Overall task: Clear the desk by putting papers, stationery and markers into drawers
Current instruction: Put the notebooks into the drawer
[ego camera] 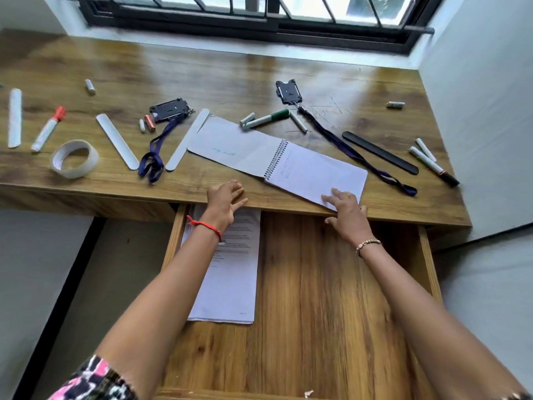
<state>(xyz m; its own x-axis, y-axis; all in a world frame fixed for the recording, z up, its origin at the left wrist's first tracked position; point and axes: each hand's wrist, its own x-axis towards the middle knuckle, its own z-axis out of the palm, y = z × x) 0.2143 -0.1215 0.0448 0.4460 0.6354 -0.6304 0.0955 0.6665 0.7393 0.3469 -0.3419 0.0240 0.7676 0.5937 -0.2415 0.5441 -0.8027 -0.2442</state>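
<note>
I see the notebook (277, 163) lying open, long axis slanting left-far to right-near; my right hand (346, 212), open, probably touches its near corner; left hand (225, 200) open beside.

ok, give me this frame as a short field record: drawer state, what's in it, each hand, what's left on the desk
drawer: open
in drawer: printed papers, left side
left hand: empty, fingers spread at the desk front edge
right hand: on near corner of spiral notebook, thumb under the desk edge
spiral notebook: lies open on desk
left on desk: red marker, green marker, black marker, tape roll, two lanyards with badge holders, rulers, batteries
</note>
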